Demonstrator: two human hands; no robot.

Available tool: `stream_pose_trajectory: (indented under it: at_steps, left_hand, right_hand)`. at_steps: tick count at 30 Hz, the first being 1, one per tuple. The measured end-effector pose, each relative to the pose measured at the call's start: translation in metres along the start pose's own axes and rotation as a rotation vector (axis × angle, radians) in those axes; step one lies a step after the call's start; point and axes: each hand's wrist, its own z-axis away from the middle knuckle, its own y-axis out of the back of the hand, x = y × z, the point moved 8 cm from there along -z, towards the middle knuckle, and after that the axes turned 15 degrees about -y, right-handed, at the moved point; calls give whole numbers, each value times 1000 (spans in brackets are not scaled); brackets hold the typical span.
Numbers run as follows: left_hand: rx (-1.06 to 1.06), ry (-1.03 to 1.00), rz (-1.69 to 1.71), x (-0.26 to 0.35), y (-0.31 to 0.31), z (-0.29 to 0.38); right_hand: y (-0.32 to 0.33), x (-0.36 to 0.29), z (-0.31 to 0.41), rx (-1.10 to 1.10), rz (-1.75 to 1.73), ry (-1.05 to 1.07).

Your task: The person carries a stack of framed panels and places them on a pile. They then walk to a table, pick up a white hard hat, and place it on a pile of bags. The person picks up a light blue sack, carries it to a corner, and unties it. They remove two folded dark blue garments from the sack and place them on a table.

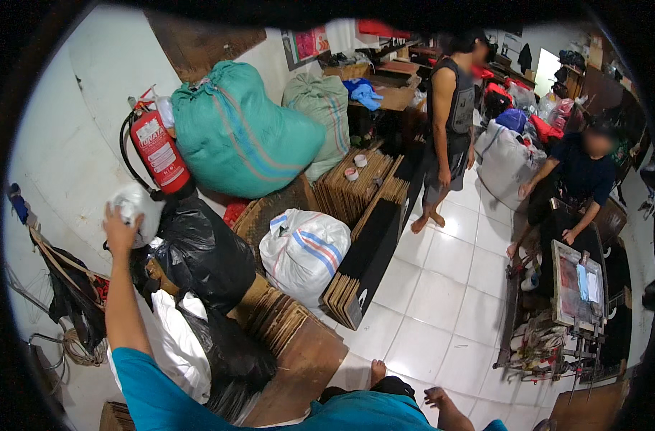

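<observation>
At the left, my left hand (121, 226) reaches out against a whitish plastic roll (139, 207), its fingers spread around the near end. The roll is slightly blurred; it lies just above a full black plastic bag (206, 248) and below a red fire extinguisher (159, 151). Low in the view, my right hand (437, 397) hangs beside my body over the tiled floor, its fingers loosely apart and nothing seen in them. White fabric or sheeting (179, 336) and another black bag (233, 345) lie below my left arm.
A large green woven sack (246, 129) and a white sack (306, 248) stand near stacked boards (354, 186). One person (451, 102) stands on the tiles (429, 291); another person (580, 167) sits at the right, behind a screen-printing frame (577, 285).
</observation>
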Motion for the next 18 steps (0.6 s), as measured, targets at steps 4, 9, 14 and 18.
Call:
stream_pose_trajectory:
  at_steps: [4,9,14,18]
  left_hand:
    - [-102,288,92,-61,-10,-8]
    - [-197,128,-201,-45,-38,-19]
    - [-214,70,-144,-9,-41,-16]
    - [-173,78,-97,-20,-28,-16]
  right_hand:
    - [46,-75,-28,-120,-174,492]
    - [65,-157,23,84,-280,396]
    - [-10,-186,99,-9,-247,505]
    - [-59,-123,65,-63,-125,410]
